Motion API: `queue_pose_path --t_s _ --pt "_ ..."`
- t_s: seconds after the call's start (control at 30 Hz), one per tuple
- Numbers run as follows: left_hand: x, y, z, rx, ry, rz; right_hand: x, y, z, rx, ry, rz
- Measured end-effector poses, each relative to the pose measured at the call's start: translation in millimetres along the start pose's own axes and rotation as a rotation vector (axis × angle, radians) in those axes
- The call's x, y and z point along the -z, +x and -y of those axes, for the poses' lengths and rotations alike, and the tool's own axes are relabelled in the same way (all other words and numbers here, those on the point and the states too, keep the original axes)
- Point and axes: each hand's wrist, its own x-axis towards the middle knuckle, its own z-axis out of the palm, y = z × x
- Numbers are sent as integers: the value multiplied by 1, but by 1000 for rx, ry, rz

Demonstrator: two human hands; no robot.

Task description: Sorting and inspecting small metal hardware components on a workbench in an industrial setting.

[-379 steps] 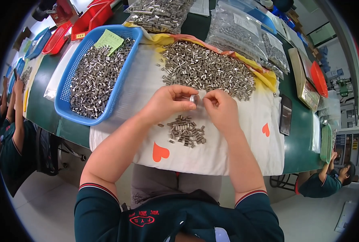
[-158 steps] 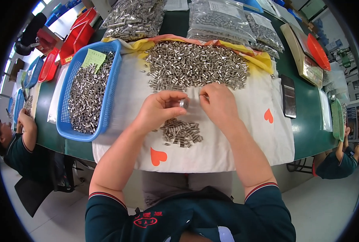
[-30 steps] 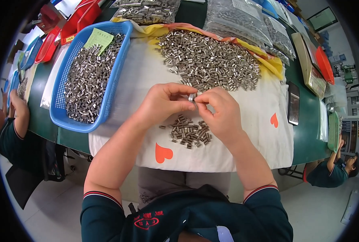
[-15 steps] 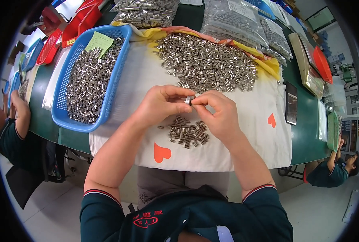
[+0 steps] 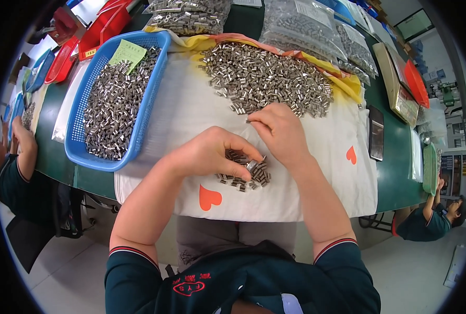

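My left hand (image 5: pixel 209 153) is over the small near pile of metal sleeves (image 5: pixel 238 180), thumb and forefinger closed on a shiny silver metal piece (image 5: pixel 251 166). Its exact shape is partly hidden by the fingertips. Farther out and to the right, my right hand (image 5: pixel 281 131) pinches a small metal sleeve (image 5: pixel 248 121) between thumb and forefinger. Just beyond it spreads the large heap of short metal sleeves (image 5: pixel 274 78) on the white cloth (image 5: pixel 322 193).
At left, a blue plastic basket (image 5: pixel 75 118) holds many sleeves and a green note (image 5: pixel 128 54). Bags of metal parts (image 5: pixel 301 31) line the back. A phone (image 5: pixel 375 133) lies at right. Co-workers sit on both sides, one with a visible arm (image 5: pixel 24 144).
My hands have parted. The left moved toward me with the silver piece, down to the near pile; the right moved slightly away from me, toward the large heap, and pinches a sleeve.
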Motion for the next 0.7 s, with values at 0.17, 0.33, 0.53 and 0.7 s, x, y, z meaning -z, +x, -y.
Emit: queue_pose_path --t_s 0.17,0.33,0.53,0.7 --pt "2 -3 -7 -16 42 59 -7 1 6 -11 -84 63" --pt "1 -3 0 -114 139 115 -5 0 7 -56 -79 103" --pt "3 -2 6 -258 114 148 0 1 11 -119 74 5" --pt "11 2 7 -41 -226 -150 13 -6 12 -412 558 -9"
